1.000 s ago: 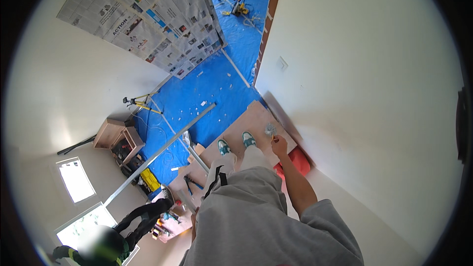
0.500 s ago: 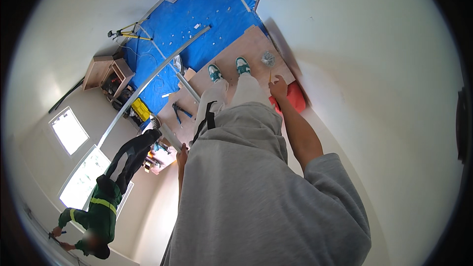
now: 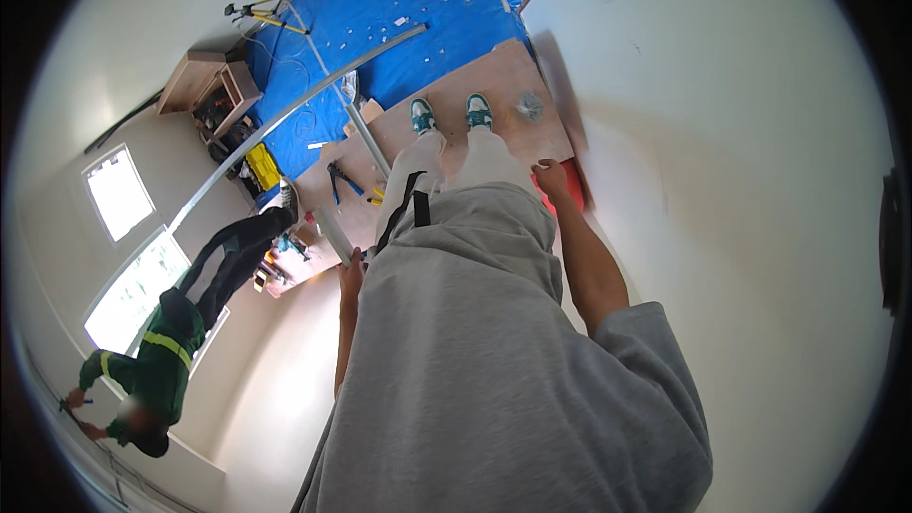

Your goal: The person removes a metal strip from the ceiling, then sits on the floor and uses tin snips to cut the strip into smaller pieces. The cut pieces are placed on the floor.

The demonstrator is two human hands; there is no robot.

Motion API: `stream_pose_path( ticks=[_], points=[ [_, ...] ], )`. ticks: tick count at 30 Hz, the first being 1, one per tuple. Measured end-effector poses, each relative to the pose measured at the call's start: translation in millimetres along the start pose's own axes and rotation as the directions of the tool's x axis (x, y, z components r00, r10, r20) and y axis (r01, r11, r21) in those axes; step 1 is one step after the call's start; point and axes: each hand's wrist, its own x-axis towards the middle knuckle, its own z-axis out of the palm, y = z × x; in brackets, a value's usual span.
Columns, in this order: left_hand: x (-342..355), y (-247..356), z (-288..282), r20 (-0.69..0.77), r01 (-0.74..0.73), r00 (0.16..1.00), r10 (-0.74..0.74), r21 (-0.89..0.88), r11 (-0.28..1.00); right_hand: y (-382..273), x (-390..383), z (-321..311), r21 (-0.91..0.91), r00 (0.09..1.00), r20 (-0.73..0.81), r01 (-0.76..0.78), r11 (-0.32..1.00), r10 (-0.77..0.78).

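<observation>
Holding a grey bar point(image 3: 332, 236), the left hand point(image 3: 351, 273) hangs beside the shirt point(image 3: 494, 351).

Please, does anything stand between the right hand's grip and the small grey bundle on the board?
Nothing visible does: in this view, only bare wooden board shows between the right hand's grip and the grey bundle.

A pale bar point(image 3: 331, 233) is held in the left hand point(image 3: 351, 274). The right hand point(image 3: 551, 180) is held curled near a red thing point(image 3: 576, 190). A brown board point(image 3: 499, 73) is stood on in green and white shoes point(image 3: 479, 112), and a blue-handled tool point(image 3: 335, 184) is laid there. A blue sheet point(image 3: 437, 0) is spread beyond.
</observation>
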Motion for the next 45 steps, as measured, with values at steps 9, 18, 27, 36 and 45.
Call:
stream_pose_path(
  ticks=[9, 18, 27, 36, 45],
  points=[
    [-43.6, 0.6, 18.2, 0.015, 0.114, 0.993, -0.113, -0.176, 0.978, -13.7, 40.0, -9.5, 0.209, 0.985, 0.137, 0.079, 0.975, -0.109],
    [-70.7, -40.0, 61.4, 0.108, 0.243, 0.97, -0.218, -0.365, 0.899, -104.7, 25.7, -55.0, -0.027, 0.952, 0.269, 0.16, 0.987, -0.147],
    [-91.0, -76.7, 129.8, 0.183, 0.373, 0.928, -0.326, -0.506, 0.778, -186.8, 6.6, -39.1, -0.237, 0.91, 0.368, 0.289, 0.928, -0.19],
    [-73.8, -103.3, 133.3, 0.13, 0.352, 0.924, -0.36, -0.66, 0.664, -258.5, -11.7, 14.3, -0.421, 0.866, 0.402, 0.462, 0.78, -0.296],
    [3.5, -132.8, 72.9, 0.115, 0.286, 0.934, -0.339, -0.81, 0.513, -344.2, -115.8, 84.4, -0.583, 0.735, 0.443, 0.672, 0.457, -0.514]
  ],
)
